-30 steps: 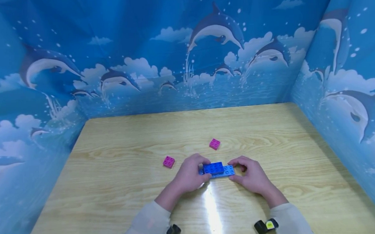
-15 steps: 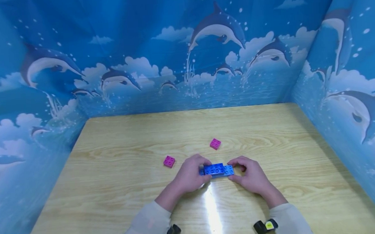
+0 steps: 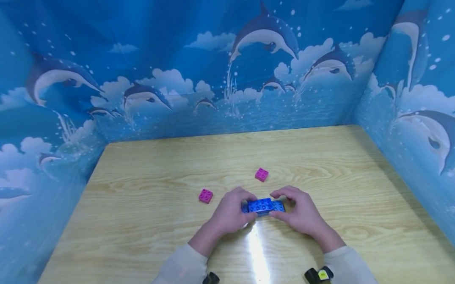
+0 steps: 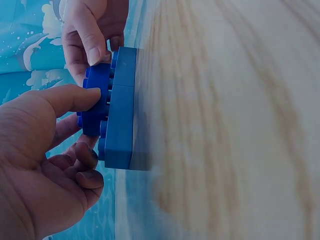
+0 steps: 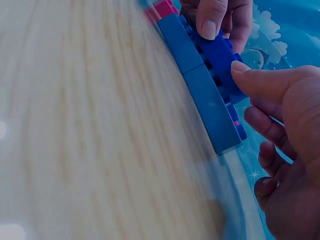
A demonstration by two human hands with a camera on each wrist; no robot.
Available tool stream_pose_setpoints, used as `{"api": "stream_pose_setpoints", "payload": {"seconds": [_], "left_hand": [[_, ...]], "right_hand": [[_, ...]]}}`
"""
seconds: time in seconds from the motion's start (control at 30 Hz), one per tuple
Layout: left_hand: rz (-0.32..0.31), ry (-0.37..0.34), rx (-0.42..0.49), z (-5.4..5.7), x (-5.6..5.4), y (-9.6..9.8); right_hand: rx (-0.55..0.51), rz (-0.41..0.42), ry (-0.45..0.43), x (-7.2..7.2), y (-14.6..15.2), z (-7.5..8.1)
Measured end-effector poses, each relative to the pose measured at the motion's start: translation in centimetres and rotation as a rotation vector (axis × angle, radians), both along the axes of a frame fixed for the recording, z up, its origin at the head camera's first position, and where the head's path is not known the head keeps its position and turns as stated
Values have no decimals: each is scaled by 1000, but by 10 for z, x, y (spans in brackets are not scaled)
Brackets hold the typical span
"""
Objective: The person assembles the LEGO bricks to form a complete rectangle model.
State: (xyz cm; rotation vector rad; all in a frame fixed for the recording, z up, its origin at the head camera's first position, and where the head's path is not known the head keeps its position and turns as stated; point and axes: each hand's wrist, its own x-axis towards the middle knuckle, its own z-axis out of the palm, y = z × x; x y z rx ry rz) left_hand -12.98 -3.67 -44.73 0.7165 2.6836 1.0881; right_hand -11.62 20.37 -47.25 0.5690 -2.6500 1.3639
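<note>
Left hand [image 3: 230, 212] (nine o'clock) and right hand [image 3: 301, 211] (three o'clock) are pinching the dark-blue brick [image 3: 260, 206]; uneven pressing would be risking a tilt.

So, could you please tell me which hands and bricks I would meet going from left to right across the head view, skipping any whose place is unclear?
Left pink brick, left hand, dark blue brick, right hand.

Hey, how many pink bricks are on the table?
2: the nearer pink brick lies left of the left hand; the farther pink brick lies beyond the dark blue brick. Others may be hidden.
</note>
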Motion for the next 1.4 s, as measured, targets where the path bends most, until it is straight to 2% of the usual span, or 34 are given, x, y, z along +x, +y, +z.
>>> {"api": "stream_pose_setpoints", "payload": {"seconds": [0.13, 0.3, 0.47, 0.63, 0.93, 1.4], "left_hand": [[-5, -1, 9, 0, -1, 0], [-3, 7, 8, -2, -2, -2], [25, 18, 24, -6, -1, -4], [56, 0, 59, -9, -1, -6], [68, -24, 71, -10, -2, -7], [79, -47, 66, -8, -3, -6]], "right_hand": [[-19, 28, -4, -3, -4, 0], [-39, 25, -28, -4, -5, -4], [-56, 19, -54, -5, -5, -4], [-69, 10, -80, -6, -6, -3], [-91, 10, -131, -9, -7, -7], [-98, -3, -139, -12, -6, -11]]}}
